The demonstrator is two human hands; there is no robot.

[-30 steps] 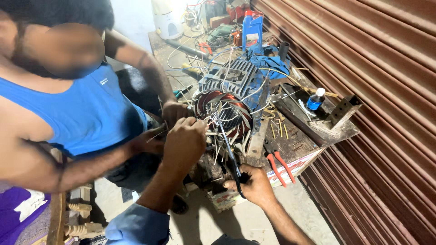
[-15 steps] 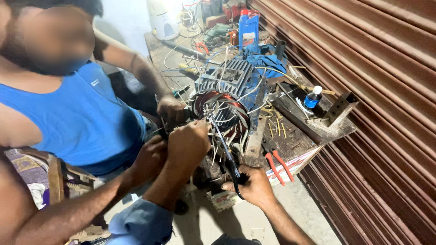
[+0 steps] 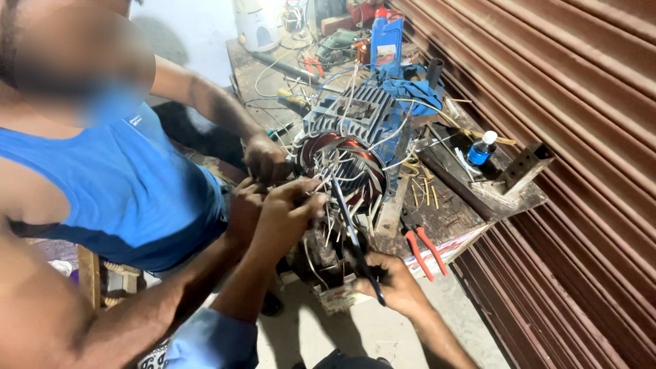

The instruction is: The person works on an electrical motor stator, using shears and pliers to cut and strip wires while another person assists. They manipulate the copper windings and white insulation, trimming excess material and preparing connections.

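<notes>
Since the earlier frames the view has tilted a little and the co-worker in the blue vest has leaned closer, while the hands have stayed at the motor's open end. The motor (image 3: 355,147), a grey finned housing with copper windings and loose wire ends showing at its open face, lies on the cluttered workbench (image 3: 451,212) beside the brown roller shutter (image 3: 567,137). The left hand (image 3: 290,208) is closed around a bunch of wire ends right at the motor's open face. The right hand (image 3: 393,283), below and in front of the motor, grips the lower end of a long dark tool (image 3: 352,232) whose tip reaches up into the windings. Left of the motor, the co-worker's hand (image 3: 265,158) rests on the rim of the housing, and a second co-worker's hand (image 3: 244,208) sits just beside the left hand. To the right of the motor lie red-handled pliers (image 3: 424,251), and farther right a small blue bottle (image 3: 482,149) stands near a wooden block (image 3: 523,167). Behind the motor stands a blue container (image 3: 386,37).
</notes>
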